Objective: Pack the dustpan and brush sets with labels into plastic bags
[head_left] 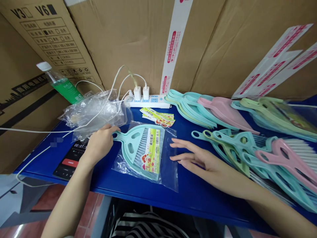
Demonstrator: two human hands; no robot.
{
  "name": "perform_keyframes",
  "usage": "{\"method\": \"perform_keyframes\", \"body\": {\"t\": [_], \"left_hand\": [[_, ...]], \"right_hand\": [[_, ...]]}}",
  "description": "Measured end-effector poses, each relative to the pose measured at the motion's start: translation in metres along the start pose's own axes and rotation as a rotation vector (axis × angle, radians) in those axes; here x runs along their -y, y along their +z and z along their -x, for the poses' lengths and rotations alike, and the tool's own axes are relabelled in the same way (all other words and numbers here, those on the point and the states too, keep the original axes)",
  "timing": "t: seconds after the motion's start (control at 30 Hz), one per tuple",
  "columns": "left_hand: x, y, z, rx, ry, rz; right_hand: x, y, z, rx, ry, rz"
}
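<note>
A mint-green dustpan (127, 153) with a small brush lies flat inside a clear plastic bag (170, 175) in front of me. On top of the brush's bristles is a yellow-green printed label (151, 150). My left hand (102, 142) pinches the handle end of the set at its left side. At the bag's right edge my right hand (198, 160) hovers with its fingers stretched out and apart, holding nothing.
Loose labels (158, 116) lie beyond the bag, near a power strip (151, 101). Dustpans (223, 109) and brushes (269, 158) are piled at the right. Clear bags (96, 110), a bottle (65, 87), cables and a phone (70, 162) are at the left. Cardboard boxes (138, 43) stand behind.
</note>
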State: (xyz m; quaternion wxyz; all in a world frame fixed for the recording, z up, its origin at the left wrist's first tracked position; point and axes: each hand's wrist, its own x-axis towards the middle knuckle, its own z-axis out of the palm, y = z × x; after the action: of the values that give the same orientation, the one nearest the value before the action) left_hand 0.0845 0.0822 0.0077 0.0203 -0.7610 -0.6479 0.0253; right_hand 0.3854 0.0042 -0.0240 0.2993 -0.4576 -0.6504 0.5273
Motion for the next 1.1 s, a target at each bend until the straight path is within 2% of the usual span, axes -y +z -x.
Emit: {"method": "perform_keyframes", "body": {"t": [0.13, 0.23, 0.37, 0.7, 0.87, 0.97, 1.1], "left_hand": [[-0.002, 0.001, 0.0, 0.023, -0.01, 0.015], [-0.003, 0.002, -0.001, 0.038, -0.029, 0.035], [-0.004, 0.005, -0.002, 0.012, -0.009, 0.059], [-0.005, 0.0, 0.001, 0.019, -0.056, -0.012], [-0.001, 0.002, 0.002, -0.025, -0.043, -0.044], [0.003, 0.007, 0.0, -0.095, 0.011, -0.058], [0.005, 0.015, -0.001, -0.329, 0.192, -0.028]], "right_hand": [[0.006, -0.004, -0.017, -0.102, -0.24, 0.535], [-0.001, 0.002, -0.027, -0.142, -0.427, 0.907], [-0.018, 0.014, -0.029, -0.215, -0.542, 1.178], [-0.025, 0.022, -0.028, -0.24, -0.586, 1.295], [-0.027, 0.022, -0.028, -0.231, -0.581, 1.306], [-0.027, 0.021, -0.029, -0.227, -0.587, 1.295], [-0.025, 0.021, -0.028, -0.221, -0.545, 1.222]]}}
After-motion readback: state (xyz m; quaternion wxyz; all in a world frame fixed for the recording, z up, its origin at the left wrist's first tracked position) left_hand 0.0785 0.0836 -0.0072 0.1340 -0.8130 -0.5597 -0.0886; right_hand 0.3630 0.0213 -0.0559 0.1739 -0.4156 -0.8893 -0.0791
